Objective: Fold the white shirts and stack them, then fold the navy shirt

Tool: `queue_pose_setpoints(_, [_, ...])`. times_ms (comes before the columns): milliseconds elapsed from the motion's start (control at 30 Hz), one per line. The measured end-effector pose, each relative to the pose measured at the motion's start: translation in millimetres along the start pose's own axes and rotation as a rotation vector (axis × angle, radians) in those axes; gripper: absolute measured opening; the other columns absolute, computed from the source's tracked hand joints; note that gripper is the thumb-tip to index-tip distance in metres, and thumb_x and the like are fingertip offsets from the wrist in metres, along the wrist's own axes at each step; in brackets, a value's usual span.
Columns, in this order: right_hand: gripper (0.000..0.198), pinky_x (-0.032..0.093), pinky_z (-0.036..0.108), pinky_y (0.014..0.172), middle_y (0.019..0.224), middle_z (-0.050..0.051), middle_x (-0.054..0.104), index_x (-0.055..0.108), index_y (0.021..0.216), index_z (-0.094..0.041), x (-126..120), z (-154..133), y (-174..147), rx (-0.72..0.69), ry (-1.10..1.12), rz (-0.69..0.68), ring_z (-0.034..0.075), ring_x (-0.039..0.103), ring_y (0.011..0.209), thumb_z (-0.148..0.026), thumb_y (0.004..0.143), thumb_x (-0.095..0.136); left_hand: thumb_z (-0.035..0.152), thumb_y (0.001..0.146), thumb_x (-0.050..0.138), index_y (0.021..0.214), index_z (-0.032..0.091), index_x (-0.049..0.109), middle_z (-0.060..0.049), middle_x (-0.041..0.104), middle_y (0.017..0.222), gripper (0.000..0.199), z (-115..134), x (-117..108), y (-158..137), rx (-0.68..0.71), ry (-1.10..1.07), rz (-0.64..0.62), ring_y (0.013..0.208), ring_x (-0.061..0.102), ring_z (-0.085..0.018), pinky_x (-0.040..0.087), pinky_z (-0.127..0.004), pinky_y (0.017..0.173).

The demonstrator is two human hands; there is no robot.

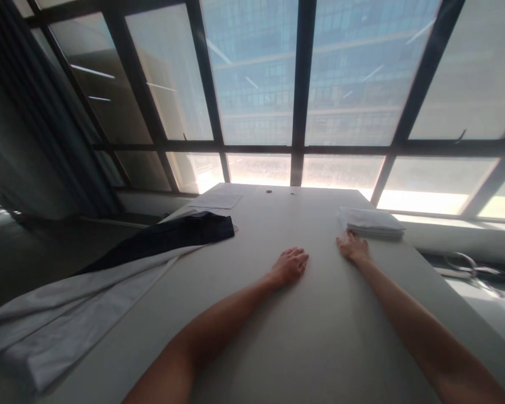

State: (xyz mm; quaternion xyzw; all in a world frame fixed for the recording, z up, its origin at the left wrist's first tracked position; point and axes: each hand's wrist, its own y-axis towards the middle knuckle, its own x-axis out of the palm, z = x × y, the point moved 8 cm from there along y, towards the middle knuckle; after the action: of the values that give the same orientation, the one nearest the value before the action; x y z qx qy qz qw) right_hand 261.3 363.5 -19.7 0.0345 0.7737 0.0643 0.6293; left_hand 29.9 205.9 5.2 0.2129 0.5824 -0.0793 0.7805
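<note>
My left hand (290, 265) rests palm down on the white table (286, 331), fingers stretched out, with nothing in it. To its right, my right hand (353, 248) is also on the tabletop, its fingers spread. Its fingertips reach the near left corner of a neat stack of folded white cloth (372, 221); I cannot tell whether they press on it. Over the table's left edge lie a dark navy cloth (189, 230) and a long white cloth (109, 300), both hanging down off the side.
A flat white sheet (216, 200) lies at the table's far left corner. Near the far edge is a small round hole (269, 192). Tall framed windows (256, 84) stand behind the table, and a dark curtain (37, 106) hangs at left. A metal ring-shaped object (460, 262) is at right, beyond the table.
</note>
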Motion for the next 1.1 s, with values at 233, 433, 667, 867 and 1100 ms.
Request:
queue_pose_setpoints(233, [0.066, 0.028, 0.056, 0.113, 0.155, 0.022, 0.041, 0.047, 0.147, -0.006, 16, -12, -12, -0.104, -0.035, 0.024, 0.033, 0.035, 0.144, -0.047, 0.101, 0.023, 0.034, 0.099, 0.046, 0.137, 0.020, 0.058, -0.008, 0.052, 0.149, 0.043, -12, 4, 8, 0.003, -0.023, -0.009, 0.138, 0.044, -0.024, 0.031, -0.039, 0.118])
queue_pose_setpoints(433, [0.060, 0.026, 0.058, 0.114, 0.158, 0.019, 0.038, 0.045, 0.149, -0.011, 24, -87, -59, -0.293, -0.063, -0.022, 0.032, 0.031, 0.146, -0.043, 0.101, 0.029, 0.035, 0.101, 0.043, 0.141, 0.019, 0.053, -0.010, 0.047, 0.153, 0.045, -22, 8, 15, -0.070, -0.009, -0.039, 0.143, 0.037, -0.025, 0.025, -0.044, 0.121])
queue_pose_setpoints(667, [0.051, 0.031, 0.053, 0.113, 0.154, 0.019, 0.044, 0.051, 0.145, -0.013, 19, -175, -107, -0.493, 0.009, 0.007, 0.031, 0.038, 0.143, -0.021, 0.099, 0.029, 0.021, 0.098, 0.039, 0.147, 0.017, 0.046, -0.009, 0.049, 0.152, 0.049, -21, 3, 2, -0.035, -0.036, -0.005, 0.139, 0.043, -0.020, 0.028, -0.036, 0.120])
queue_pose_setpoints(867, [0.051, 0.030, 0.048, 0.116, 0.152, 0.014, 0.049, 0.052, 0.144, -0.016, 34, -164, -99, -0.549, 0.096, -0.022, 0.029, 0.040, 0.142, -0.036, 0.101, 0.032, 0.023, 0.099, 0.042, 0.135, 0.017, 0.058, -0.009, 0.056, 0.144, 0.040, -23, -2, -1, 0.029, -0.042, -0.007, 0.134, 0.049, -0.019, 0.032, -0.034, 0.118])
queue_pose_setpoints(1100, [0.050, 0.032, 0.044, 0.116, 0.150, 0.014, 0.050, 0.056, 0.141, -0.018, 35, -158, -98, -0.607, 0.097, 0.002, 0.028, 0.042, 0.141, -0.035, 0.098, 0.039, 0.020, 0.098, 0.049, 0.130, 0.016, 0.064, -0.009, 0.058, 0.143, 0.035, -54, -14, -1, 0.049, -0.194, -0.072, 0.131, 0.054, -0.016, 0.036, -0.029, 0.115])
